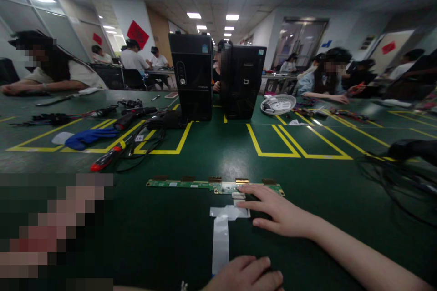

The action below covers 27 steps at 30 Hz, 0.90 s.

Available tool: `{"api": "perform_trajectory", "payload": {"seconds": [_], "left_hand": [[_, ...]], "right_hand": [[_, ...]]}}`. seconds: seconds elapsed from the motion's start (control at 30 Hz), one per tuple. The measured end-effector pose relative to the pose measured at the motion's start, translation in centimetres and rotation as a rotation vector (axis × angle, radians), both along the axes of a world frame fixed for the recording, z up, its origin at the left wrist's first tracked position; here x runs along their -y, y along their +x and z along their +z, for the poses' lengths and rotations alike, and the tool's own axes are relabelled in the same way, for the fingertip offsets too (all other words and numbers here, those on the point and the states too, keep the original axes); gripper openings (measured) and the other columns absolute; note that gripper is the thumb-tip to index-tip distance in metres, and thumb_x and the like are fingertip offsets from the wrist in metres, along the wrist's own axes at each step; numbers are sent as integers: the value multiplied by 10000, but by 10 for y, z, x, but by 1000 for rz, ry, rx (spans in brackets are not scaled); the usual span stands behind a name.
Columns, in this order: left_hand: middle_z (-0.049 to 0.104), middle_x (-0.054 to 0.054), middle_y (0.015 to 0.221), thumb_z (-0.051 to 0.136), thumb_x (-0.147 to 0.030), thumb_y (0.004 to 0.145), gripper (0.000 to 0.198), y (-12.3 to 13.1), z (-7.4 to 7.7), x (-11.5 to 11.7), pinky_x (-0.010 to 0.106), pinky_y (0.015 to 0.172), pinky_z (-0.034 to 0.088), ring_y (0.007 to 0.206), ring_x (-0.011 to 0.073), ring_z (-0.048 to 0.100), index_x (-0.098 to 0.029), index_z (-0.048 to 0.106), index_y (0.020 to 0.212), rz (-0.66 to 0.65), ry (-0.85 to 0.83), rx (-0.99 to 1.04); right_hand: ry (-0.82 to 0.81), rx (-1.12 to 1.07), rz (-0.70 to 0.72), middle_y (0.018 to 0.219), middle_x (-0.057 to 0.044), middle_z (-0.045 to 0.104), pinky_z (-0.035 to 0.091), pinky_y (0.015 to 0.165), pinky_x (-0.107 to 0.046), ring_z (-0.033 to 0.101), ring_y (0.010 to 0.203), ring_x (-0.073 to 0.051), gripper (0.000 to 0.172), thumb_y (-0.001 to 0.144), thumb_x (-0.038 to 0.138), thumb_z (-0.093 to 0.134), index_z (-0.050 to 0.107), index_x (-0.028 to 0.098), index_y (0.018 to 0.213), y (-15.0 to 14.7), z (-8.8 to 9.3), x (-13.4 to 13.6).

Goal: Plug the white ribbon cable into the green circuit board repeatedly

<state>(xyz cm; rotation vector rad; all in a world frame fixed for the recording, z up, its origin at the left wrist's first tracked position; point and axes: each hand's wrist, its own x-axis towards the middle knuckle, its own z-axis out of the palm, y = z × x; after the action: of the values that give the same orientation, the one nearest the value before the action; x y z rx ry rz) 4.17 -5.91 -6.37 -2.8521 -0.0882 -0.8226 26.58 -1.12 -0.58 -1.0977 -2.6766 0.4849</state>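
A long, thin green circuit board [177,185] with several brown flex tabs lies crosswise on the table. From its underside edge a silvery-white flat ribbon cable [221,241] runs toward me, with a crosswise piece near the board. My right hand [282,213] comes in from the right with fingers spread. Its index fingertip touches the board near the connector, and its middle finger rests on the cable just below. At the bottom edge, my left hand [247,275] lies palm down beside the cable's near end, fingers loosely bent and apart. I see nothing held in either hand.
Two black computer towers [191,77] stand at the back. A red-black screwdriver [105,158], a blue glove [90,137] and dark cables [139,157] lie left. A white basket [278,103] sits behind, more black cables [392,182] right. People sit around; a pixelated patch covers the lower left.
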Motion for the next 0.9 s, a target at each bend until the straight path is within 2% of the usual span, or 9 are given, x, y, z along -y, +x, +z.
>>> {"api": "perform_trajectory", "payload": {"seconds": [0.13,0.27,0.37,0.47,0.7,0.9], "left_hand": [[691,-30,1149,572,-323,965,166,-3,2,-1,237,676,482,961,143,644,-214,636,1073,13,57,-34],[692,-10,1031,591,-289,954,145,-3,9,-2,244,558,421,784,117,618,-182,622,1047,18,64,-35],[663,-22,877,590,-256,951,94,0,11,-3,254,506,365,662,106,559,-171,608,987,10,41,-24],[617,-39,801,584,-247,951,74,2,13,-5,262,502,338,624,115,514,-179,592,923,5,5,25],[590,-47,822,572,-278,964,122,0,18,-9,272,525,320,632,119,470,-183,593,891,-17,-62,45],[597,-52,850,557,-241,974,74,-2,22,-8,266,563,338,659,116,478,-197,606,940,3,-60,-10]], "right_hand": [[-12,13,-42,1564,-58,319,270,1150,-535,297,1424,-287,485,967,461,486,438,354,1438,4,1,6],[-16,43,-109,1564,-53,320,287,1143,-541,294,1427,-291,497,968,465,480,412,372,1452,13,1,15],[-16,75,-195,1568,-45,313,293,1138,-565,298,1427,-300,498,969,478,466,400,390,1455,26,-2,25],[10,118,-308,1575,-38,298,311,1123,-596,303,1423,-322,517,964,503,450,377,400,1465,45,-8,37],[199,160,-613,1538,-43,370,437,1047,-587,424,1350,-347,550,934,560,432,419,375,1452,108,-41,80],[347,146,-881,1449,-88,488,490,1012,-523,549,1242,-319,535,940,546,351,558,289,1362,155,-79,116]]}}
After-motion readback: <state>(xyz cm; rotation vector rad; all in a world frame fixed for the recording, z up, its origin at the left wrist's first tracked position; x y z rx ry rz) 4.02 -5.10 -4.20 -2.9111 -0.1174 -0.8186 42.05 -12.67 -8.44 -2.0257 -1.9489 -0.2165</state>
